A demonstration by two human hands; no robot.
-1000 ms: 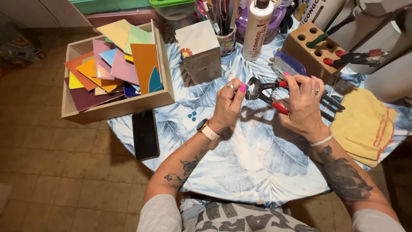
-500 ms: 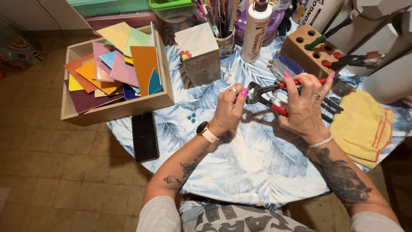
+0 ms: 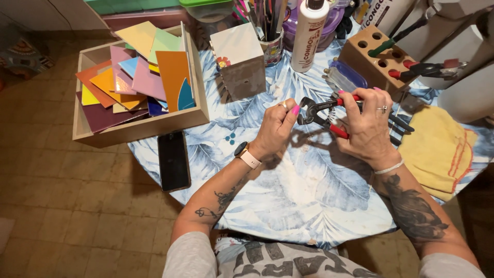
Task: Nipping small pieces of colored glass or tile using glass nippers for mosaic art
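My right hand point(image 3: 368, 121) grips the red handles of black tile nippers point(image 3: 321, 112), jaws pointing left. My left hand point(image 3: 278, 126), with pink nails and a wrist watch, is pinched at the jaws; what it pinches is too small to make out. Both hands hover over the round table with a blue leaf-print cloth point(image 3: 303, 195).
A wooden box of coloured tiles point(image 3: 136, 82) sits at the left, a black phone point(image 3: 174, 159) at the table's near-left edge. A tiled cube point(image 3: 239, 62), a white glue bottle point(image 3: 309, 33), a wooden tool block point(image 3: 381, 59), and a yellow cloth point(image 3: 437, 149) stand around.
Both hands and the nippers have stayed in almost the same spot; the right hand's fingers have shifted slightly on the handles.
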